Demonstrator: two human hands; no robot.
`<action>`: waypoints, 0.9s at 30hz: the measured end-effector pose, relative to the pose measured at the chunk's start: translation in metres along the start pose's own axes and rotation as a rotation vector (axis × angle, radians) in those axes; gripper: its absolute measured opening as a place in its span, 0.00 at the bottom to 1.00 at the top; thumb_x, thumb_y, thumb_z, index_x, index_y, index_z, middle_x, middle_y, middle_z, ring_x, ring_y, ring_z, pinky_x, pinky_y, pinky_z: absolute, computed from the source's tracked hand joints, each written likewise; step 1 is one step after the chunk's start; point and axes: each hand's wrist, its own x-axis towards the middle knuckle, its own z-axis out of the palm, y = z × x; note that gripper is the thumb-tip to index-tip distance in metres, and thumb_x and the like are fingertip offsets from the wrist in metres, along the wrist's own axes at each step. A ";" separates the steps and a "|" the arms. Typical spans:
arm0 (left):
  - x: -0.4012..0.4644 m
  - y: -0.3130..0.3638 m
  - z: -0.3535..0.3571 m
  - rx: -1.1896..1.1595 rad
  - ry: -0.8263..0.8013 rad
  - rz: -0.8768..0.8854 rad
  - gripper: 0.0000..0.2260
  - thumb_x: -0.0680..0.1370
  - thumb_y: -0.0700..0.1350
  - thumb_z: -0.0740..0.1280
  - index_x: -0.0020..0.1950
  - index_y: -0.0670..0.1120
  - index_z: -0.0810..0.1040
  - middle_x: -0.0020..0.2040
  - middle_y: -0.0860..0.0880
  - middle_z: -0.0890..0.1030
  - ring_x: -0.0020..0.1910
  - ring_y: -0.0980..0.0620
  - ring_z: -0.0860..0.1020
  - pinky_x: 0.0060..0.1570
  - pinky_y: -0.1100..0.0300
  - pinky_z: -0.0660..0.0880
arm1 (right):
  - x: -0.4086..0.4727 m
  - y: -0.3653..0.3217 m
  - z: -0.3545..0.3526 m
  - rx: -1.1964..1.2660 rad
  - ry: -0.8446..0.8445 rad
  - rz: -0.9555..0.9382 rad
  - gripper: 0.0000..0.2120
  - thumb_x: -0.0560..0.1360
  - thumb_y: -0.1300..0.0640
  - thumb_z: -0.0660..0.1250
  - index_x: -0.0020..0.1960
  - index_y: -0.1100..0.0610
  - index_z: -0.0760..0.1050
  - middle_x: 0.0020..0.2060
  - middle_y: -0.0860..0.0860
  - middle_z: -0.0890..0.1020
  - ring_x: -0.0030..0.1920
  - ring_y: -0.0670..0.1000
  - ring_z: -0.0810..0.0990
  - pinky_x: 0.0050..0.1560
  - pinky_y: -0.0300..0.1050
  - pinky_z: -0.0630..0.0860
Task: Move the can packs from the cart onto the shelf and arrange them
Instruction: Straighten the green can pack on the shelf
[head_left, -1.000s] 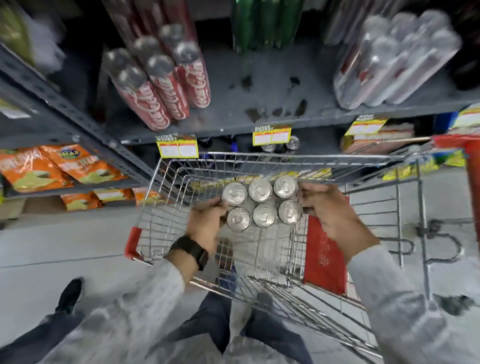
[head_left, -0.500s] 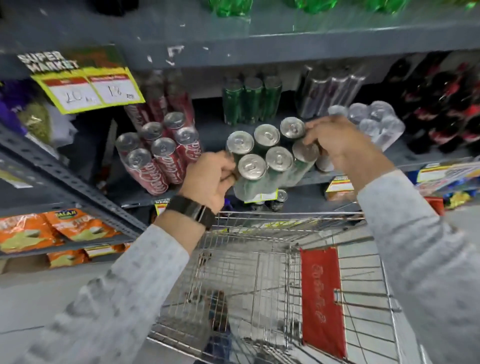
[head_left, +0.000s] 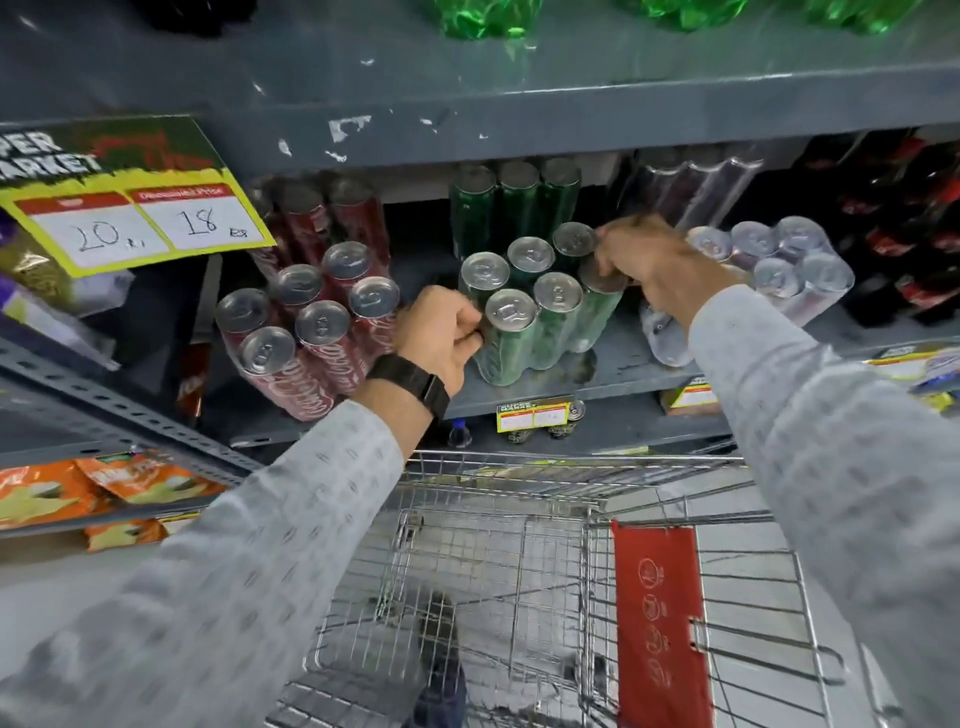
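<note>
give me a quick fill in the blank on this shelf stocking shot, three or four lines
1. The pack held by the left hand and the right hand holds ____ green cans.
2. That green pack sits between the red pack and the ____ pack on its right.
3. The handwritten discounted price on the yellow tag reads ____.
4. The wire cart below holds ____ can packs.

Missing words: six; silver; 18; no

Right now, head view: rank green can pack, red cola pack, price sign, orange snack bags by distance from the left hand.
1. Green can pack, gripped by the left hand.
2. Red cola pack, just left.
3. Orange snack bags, lower left.
4. Price sign, upper left; close to 3.
</note>
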 end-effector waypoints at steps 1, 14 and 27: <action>-0.001 -0.001 0.000 0.022 -0.031 -0.008 0.12 0.68 0.32 0.61 0.47 0.44 0.76 0.47 0.43 0.75 0.50 0.46 0.75 0.61 0.52 0.78 | 0.001 0.000 0.002 0.012 0.012 0.015 0.22 0.68 0.69 0.65 0.61 0.72 0.78 0.46 0.59 0.78 0.42 0.53 0.75 0.34 0.35 0.74; -0.072 -0.016 -0.081 0.282 -0.017 0.474 0.23 0.80 0.33 0.66 0.74 0.48 0.74 0.69 0.51 0.79 0.68 0.60 0.77 0.71 0.61 0.72 | -0.075 0.004 0.055 -0.038 0.327 -0.415 0.17 0.68 0.56 0.64 0.55 0.47 0.79 0.48 0.49 0.76 0.49 0.49 0.74 0.53 0.40 0.72; -0.021 -0.041 -0.019 0.302 -0.187 0.250 0.27 0.83 0.47 0.64 0.81 0.45 0.62 0.81 0.50 0.64 0.79 0.55 0.64 0.77 0.60 0.58 | -0.039 0.039 0.027 0.361 0.239 -0.010 0.22 0.75 0.54 0.71 0.68 0.56 0.78 0.61 0.52 0.83 0.63 0.52 0.80 0.67 0.46 0.74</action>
